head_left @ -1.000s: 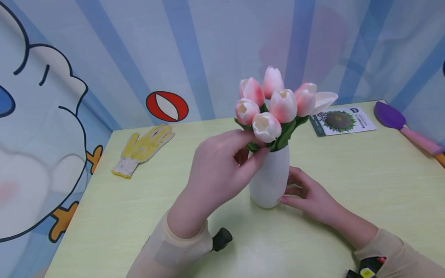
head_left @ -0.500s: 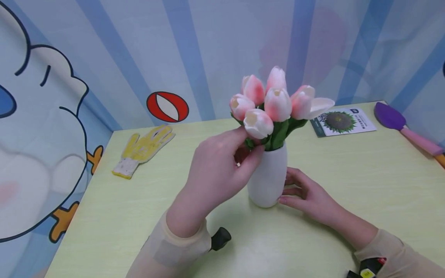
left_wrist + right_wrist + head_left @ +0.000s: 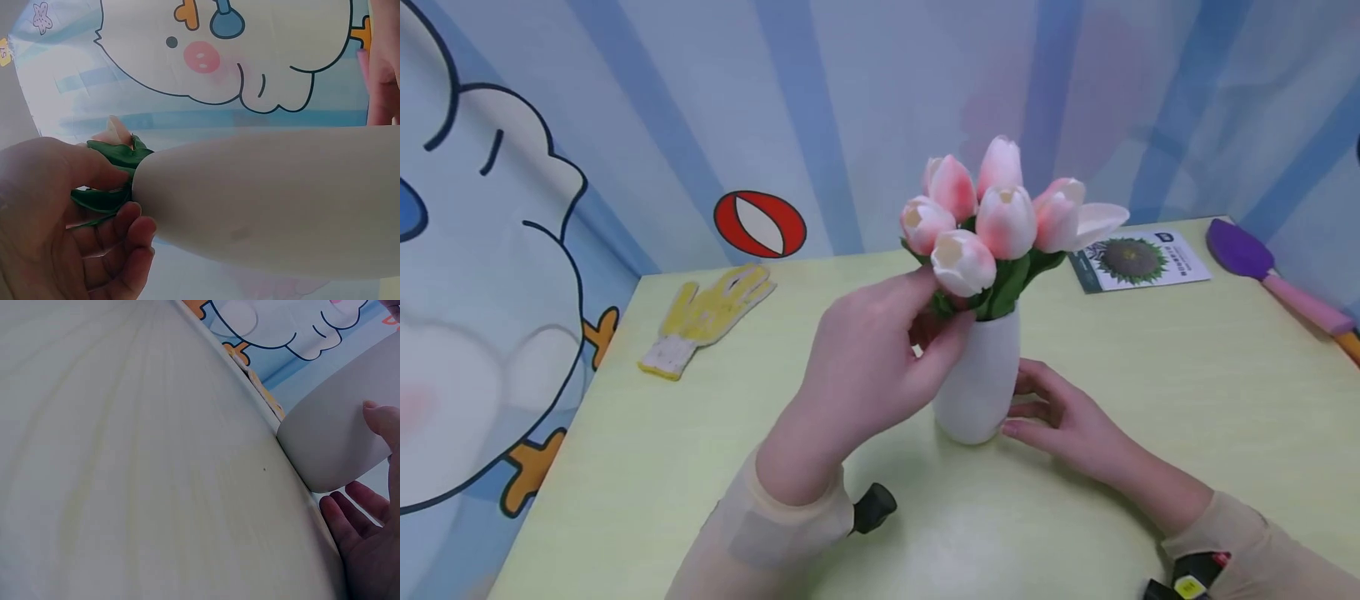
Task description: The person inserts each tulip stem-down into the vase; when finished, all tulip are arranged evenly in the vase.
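A white vase (image 3: 977,383) stands on the table with several pink-and-white tulips (image 3: 1006,221) in its mouth. My left hand (image 3: 880,350) pinches the flowers low down at the vase rim, among the green leaves (image 3: 103,200). In the left wrist view its thumb and index finger close on those leaves, while the other fingertips lie near the vase neck. Low on the vase's right side, my right hand (image 3: 1075,433) holds it, fingers partly hidden behind it. The right wrist view has the thumb against the vase wall (image 3: 340,419) and the other fingers curving under its far side.
A yellow-and-white work glove (image 3: 707,321) lies at the back left of the table (image 3: 760,400). At the back right are a printed packet (image 3: 1142,261) and a purple-headed tool with a pink handle (image 3: 1240,250). A cartoon-printed curtain (image 3: 880,108) hangs behind.
The nearer tulip heads at the left have shifted a little left and up, spreading from the right-hand bloom. The vase has moved slightly left. Both hands keep their places on flowers and vase.
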`<control>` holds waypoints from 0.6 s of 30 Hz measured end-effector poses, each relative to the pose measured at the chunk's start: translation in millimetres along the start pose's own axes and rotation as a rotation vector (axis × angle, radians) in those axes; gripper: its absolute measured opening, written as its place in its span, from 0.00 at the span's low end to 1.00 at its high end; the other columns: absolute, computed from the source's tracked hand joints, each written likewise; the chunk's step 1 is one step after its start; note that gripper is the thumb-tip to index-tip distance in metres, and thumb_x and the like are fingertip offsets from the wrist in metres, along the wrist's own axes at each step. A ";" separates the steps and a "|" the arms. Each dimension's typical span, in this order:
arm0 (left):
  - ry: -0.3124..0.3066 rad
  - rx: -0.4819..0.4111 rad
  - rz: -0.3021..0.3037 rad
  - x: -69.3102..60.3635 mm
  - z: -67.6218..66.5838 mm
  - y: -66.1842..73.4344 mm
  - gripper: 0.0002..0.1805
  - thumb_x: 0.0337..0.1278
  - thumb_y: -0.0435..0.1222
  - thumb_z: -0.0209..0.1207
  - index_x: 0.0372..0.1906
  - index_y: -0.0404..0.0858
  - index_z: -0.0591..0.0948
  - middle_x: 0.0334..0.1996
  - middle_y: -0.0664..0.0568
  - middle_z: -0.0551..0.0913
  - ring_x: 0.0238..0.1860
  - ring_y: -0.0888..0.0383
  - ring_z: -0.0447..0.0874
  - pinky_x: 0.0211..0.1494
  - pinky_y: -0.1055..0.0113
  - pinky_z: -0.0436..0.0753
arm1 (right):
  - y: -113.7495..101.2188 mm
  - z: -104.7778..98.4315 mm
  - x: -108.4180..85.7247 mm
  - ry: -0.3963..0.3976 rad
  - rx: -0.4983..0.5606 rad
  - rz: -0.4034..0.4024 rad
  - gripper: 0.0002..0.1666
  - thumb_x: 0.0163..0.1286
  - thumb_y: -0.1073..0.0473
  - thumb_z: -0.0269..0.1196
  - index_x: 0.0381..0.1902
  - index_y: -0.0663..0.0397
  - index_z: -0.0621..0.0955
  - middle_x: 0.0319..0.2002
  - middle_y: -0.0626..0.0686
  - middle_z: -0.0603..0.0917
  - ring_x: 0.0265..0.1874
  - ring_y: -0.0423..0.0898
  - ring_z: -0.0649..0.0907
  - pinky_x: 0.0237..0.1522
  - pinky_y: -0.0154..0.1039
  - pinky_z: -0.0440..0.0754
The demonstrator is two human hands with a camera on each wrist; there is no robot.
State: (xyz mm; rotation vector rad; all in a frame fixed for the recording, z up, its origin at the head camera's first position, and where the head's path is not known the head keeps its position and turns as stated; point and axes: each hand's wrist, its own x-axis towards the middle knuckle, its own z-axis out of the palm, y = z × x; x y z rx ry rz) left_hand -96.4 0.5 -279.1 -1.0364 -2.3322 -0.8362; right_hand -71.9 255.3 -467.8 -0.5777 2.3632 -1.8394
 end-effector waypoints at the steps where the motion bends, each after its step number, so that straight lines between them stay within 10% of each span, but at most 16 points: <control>1: 0.002 -0.002 0.003 0.8 0.0 0.5 0.04 0.63 0.37 0.62 0.32 0.44 0.79 0.22 0.59 0.78 0.24 0.66 0.74 0.27 0.71 0.74 | -0.1 -0.1 -0.5 0.003 0.000 -0.003 0.40 0.70 0.66 0.69 0.75 0.46 0.67 0.59 0.55 0.79 0.56 0.44 0.83 0.58 0.36 0.85; 18: -0.049 -0.414 -0.224 -33.1 -22.3 2.8 0.33 0.64 0.34 0.65 0.70 0.43 0.65 0.29 0.60 0.79 0.19 0.65 0.72 0.23 0.68 0.73 | 1.0 -7.4 -7.3 0.028 -0.019 -0.034 0.34 0.74 0.69 0.63 0.74 0.54 0.68 0.61 0.46 0.79 0.59 0.37 0.79 0.58 0.31 0.84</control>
